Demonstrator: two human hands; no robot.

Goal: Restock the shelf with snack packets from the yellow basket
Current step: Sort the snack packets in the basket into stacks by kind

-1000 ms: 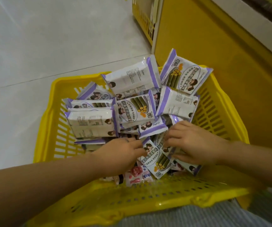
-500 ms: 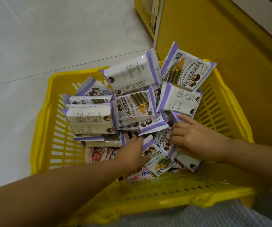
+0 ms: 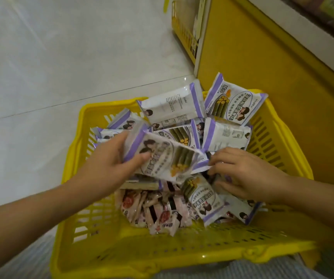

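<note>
Snack packets — purple-and-white sachets printed with green rolls, heaped in the yellow basket, the farthest two leaning over its far rim.

Lifted packet: one of the same kind, raised above the heap and tilted, printed face up.

Left grip: bare hand, clenched on the lifted packet's purple end, thumb on the face and fingers behind.

Right grip: bare hand low in the heap, fingers and thumb curled round a lower packet. Its fingertips lie just beside the lifted packet's corner; whether they touch it cannot be told.

Pink packets: smaller sachets under the purple ones, at the basket's near side.

Yellow shelf unit: stands just beside the basket on the right. Its shelves are out of view or blurred.

Tiled floor: pale, to the left of the shelf unit and beyond the basket.

Progress, as a judgement: early. The basket is close to full, no packet is seen on the shelf, and one packet is in hand for carrying over — nearly all the stock is left to move.

Change from half a second earlier: the left grip then lay down among the packets with nothing raised; it now holds one clear of the heap. The pink packets show more. The right grip has kept its place in the heap.
</note>
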